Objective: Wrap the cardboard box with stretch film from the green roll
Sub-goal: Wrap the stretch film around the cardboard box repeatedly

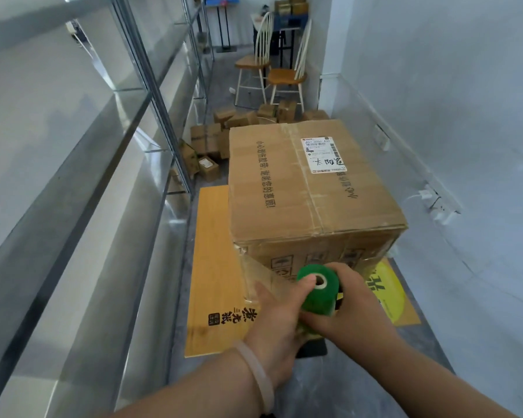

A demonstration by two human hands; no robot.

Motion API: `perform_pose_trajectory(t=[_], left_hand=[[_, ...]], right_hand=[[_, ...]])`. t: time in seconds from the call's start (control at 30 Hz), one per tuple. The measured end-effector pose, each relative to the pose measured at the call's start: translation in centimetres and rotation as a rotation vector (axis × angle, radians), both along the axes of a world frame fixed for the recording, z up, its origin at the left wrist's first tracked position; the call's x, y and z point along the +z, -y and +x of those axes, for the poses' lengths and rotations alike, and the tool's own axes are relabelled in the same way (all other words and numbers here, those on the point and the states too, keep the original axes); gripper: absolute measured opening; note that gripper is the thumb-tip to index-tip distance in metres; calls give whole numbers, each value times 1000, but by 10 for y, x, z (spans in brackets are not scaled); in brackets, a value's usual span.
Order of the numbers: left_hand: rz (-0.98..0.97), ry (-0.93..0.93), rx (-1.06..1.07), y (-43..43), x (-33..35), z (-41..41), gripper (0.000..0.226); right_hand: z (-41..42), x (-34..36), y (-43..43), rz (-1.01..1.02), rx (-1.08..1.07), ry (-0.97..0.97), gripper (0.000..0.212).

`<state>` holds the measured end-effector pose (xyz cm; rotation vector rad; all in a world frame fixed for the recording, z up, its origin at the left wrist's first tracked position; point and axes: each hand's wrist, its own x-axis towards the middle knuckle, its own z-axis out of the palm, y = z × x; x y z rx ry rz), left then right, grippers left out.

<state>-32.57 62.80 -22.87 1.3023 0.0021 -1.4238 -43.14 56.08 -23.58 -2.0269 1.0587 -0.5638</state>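
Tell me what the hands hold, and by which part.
Both hold the green roll by its round side: the left hand from the left, thumb on its top end, the right hand from the right.

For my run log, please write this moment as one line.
wrapping | left hand, right hand: grip green roll | film: runs to box corner

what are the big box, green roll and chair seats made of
The big box: matte brown cardboard, creased, taped seam. The green roll: likely glossy plastic film, a clear sheet trailing off. The chair seats: seemingly varnished wood, smooth amber sheen.
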Motion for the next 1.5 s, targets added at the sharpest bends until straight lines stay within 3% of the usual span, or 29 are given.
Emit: perform_pose_trajectory(t=[0.13, 0.2, 0.27, 0.4, 0.43, 0.53, 0.67, 0.7, 0.83, 0.9, 0.97, 1.1, 1.2, 1.3, 1.43, 1.5], left_hand=[[12, -38, -146, 6, 0, -22, 34], [21, -27, -174, 14, -7, -21, 24], [29, -17, -202, 21, -12, -23, 37], [32, -13, -244, 28, -19, -27, 109], [48, -9, -246, 32, -20, -28, 118], [67, -1, -233, 43, -16, -29, 109], [97, 19, -204, 58, -14, -35, 83], [109, 33, -178, 62, -15, -38, 86], [121, -16, 12, 73, -17, -60, 134], [91, -46, 119, 79, -19, -72, 137], [59, -34, 182, 85, -19, -84, 133], [10, 22, 376, 92, -24, -105, 137], [-41, -34, 477, 99, -19, -127, 147], [-39, -40, 517, 112, -10, -152, 139], [-41, -42, 531, 125, -8, -166, 141], [-15, -20, 526, 135, -9, -171, 140]], right_hand=[[-5, -4, 12, 25, -141, -12, 48], [-8, -6, 16, 57, -180, -12, 50], [-16, -8, 21, 130, -197, 11, 58], [-33, -14, 32, 230, -114, 121, 67], [-36, -14, 36, 224, -83, 132, 69], [-43, -10, 52, 139, -6, 123, 81], [-54, -8, 78, -35, 118, 39, 67], [-57, -9, 84, -25, 148, 30, 68], [-72, -11, 109, 102, 360, 12, 71], [-79, -8, 123, 78, 521, -39, 77], [-83, -5, 136, -82, 640, -64, 76], [-87, 1, 143, -240, 603, -28, 58], [-89, 8, 144, -160, 548, -39, 57], [-97, 13, 151, -80, 514, -65, 56], [-110, 19, 164, 103, 585, 37, 51], [-118, 21, 169, 197, 605, 82, 59]])
